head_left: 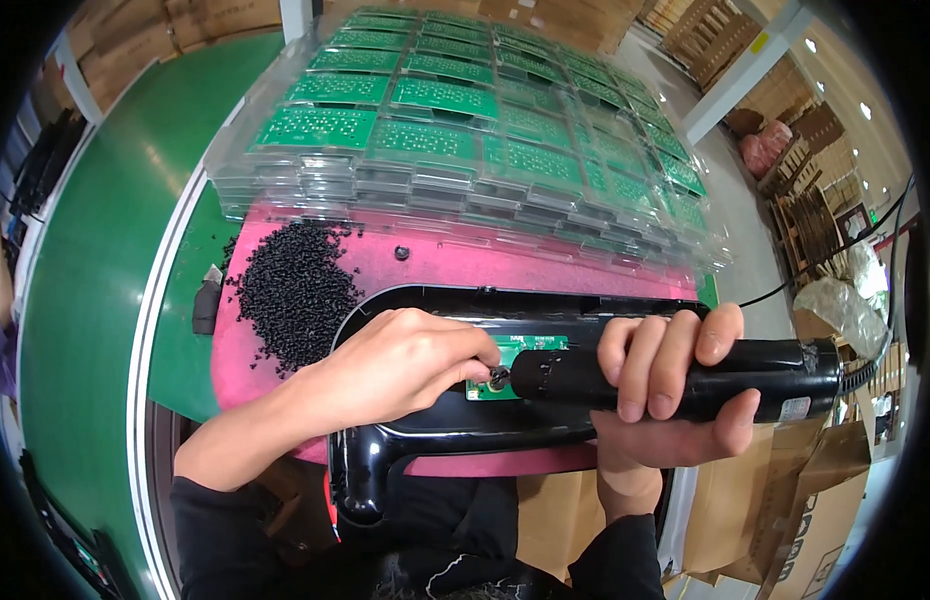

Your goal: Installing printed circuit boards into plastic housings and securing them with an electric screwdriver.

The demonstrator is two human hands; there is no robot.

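Observation:
My right hand [665, 385] is wrapped around a black corded electric screwdriver [775, 375], held nearly level with its nose toward the left. Thumb and forefinger of my left hand [415, 360] pinch together at that nose, on a small dark piece too small to make out. Just beneath lies a green circuit board [533, 345], seated in a glossy black plastic housing [465, 437]. The screwdriver and my fingers cover part of the board. The housing rests on a pink mat [285, 225].
A heap of small black screws [295, 290] lies on the mat, left of the housing. Behind it rise stacked clear trays [435, 185] of green circuit boards. A green conveyor belt [115, 240] runs along the left. Cardboard boxes [745, 500] stand at lower right.

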